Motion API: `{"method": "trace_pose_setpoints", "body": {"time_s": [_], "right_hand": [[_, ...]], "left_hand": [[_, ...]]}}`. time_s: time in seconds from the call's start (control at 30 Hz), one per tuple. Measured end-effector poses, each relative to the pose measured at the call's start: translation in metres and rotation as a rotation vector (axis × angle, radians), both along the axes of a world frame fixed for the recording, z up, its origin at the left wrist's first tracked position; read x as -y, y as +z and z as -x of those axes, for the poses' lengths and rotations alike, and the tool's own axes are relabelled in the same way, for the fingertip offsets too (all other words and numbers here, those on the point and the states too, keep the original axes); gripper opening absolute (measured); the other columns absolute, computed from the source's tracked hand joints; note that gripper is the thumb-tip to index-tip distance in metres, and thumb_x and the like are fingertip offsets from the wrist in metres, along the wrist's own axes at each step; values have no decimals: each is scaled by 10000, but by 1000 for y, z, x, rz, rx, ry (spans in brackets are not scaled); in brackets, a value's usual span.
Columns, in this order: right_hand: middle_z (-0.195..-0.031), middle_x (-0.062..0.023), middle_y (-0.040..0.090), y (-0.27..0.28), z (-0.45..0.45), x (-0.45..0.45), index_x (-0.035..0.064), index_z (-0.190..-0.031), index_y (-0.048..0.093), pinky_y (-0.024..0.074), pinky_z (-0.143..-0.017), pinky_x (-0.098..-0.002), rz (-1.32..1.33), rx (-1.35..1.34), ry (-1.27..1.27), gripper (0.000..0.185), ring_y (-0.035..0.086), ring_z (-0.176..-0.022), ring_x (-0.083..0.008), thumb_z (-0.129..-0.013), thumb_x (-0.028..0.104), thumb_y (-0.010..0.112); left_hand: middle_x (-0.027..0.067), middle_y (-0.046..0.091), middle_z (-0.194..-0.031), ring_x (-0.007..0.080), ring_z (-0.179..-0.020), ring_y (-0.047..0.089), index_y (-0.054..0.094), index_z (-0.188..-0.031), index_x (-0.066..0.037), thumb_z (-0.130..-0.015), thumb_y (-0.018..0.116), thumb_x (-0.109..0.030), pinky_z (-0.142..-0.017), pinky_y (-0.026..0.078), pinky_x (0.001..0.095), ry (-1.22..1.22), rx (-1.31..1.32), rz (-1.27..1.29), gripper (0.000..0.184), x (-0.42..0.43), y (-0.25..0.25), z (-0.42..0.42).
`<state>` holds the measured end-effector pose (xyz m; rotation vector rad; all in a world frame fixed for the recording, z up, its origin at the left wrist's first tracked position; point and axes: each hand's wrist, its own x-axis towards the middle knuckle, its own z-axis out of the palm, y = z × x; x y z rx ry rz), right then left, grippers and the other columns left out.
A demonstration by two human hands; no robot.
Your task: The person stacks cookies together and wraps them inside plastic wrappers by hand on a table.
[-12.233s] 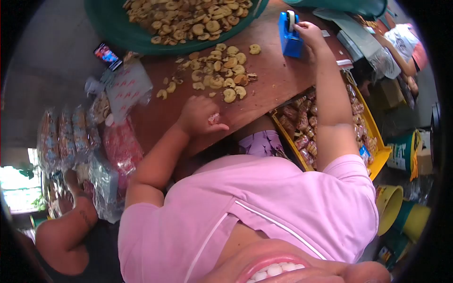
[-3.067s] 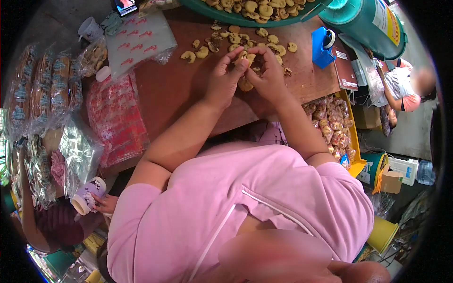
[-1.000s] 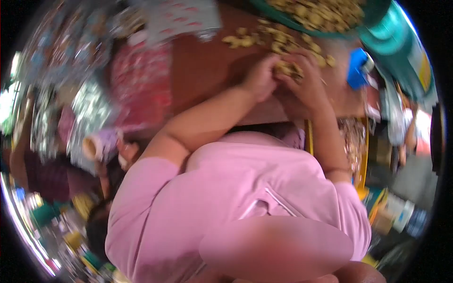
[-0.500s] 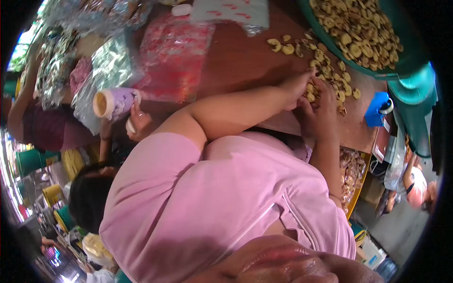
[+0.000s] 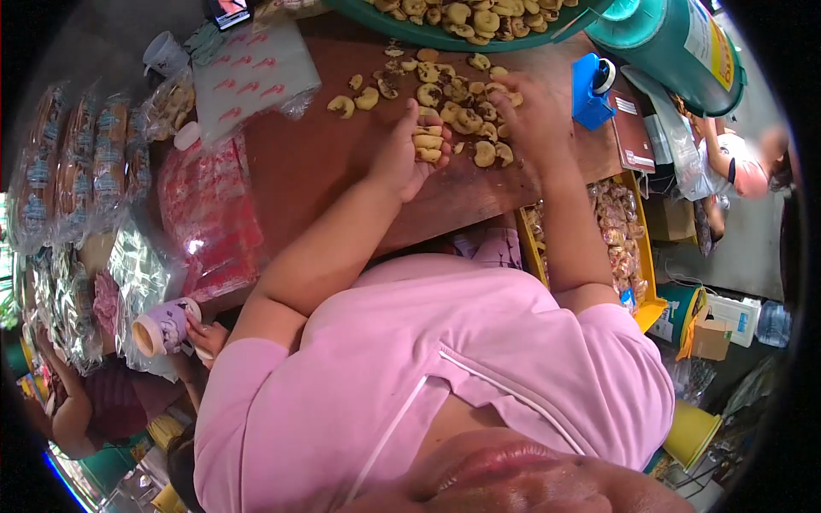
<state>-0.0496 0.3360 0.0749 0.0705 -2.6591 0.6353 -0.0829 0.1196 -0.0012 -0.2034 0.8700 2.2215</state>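
Several small curled yellow cookies with dark filling are stacked in my left hand (image 5: 410,154), its fingers closed round them over the brown table (image 5: 342,162). The held cookies (image 5: 428,143) show between my thumb and fingers. My right hand (image 5: 540,124) is at the right side of a loose pile of the same cookies (image 5: 466,118), with its thumb and fingertips bent about a cookie there. Part of that cookie is hidden by the fingers. A few more cookies lie scattered on the left of the pile.
A large green basin (image 5: 428,34) of cookies stands at the far edge. A blue tape dispenser (image 5: 592,94) is on the right; printed plastic bags (image 5: 252,81) and a red-patterned bag (image 5: 209,218) are on the left. Another person's hand (image 5: 207,335) holds a purple cup (image 5: 167,327).
My hands, close together at the pile before, are now apart. The left has drawn back to the left with stacked cookies showing; the right stays at the pile. The view has turned.
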Motion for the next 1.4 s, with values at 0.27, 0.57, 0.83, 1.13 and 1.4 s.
{"method": "trace_pose_setpoints", "body": {"time_s": [0.27,0.57,0.83,1.13,1.4], "right_hand": [[-1121,-208,695,-40,42,-77,10,-1165,700,538,-884,-394,-243,358,-179,340,687,-1017,-327,-914,238,721],[-1035,-98,729,-42,26,-83,-4,-1195,664,529,-854,-300,292,232,-267,327,677,-965,-159,-950,208,712],[-1062,-38,700,-6,12,-12,24,-1237,679,511,-883,-284,702,395,297,279,626,-1012,-109,-988,150,676],[-1034,-117,674,3,-8,41,17,-1080,694,515,-854,-353,424,415,337,166,645,-991,-227,-932,91,703],[-1103,-110,693,3,-20,41,42,-1012,711,495,-930,-365,318,282,445,120,639,-1077,-254,-904,93,717]], "left_hand": [[66,652,-886,193,-726,640,607,-1001,-106,-1054,409,-604,-607,538,346,20,-129,145,539,-3,5,-3],[62,648,-878,176,-707,640,611,-1031,-94,-1051,401,-618,-591,533,331,8,-196,163,565,-4,4,-8],[57,655,-896,145,-723,651,622,-1214,-52,-1047,352,-653,-610,546,295,-124,-385,253,680,-4,5,-12],[42,652,-888,129,-744,647,620,-1234,-52,-1032,338,-687,-585,535,271,-69,-378,289,723,-6,13,-18],[69,675,-877,145,-712,666,640,-1135,-34,-1022,303,-716,-583,545,281,-69,-293,192,770,-8,-10,-10]]}}
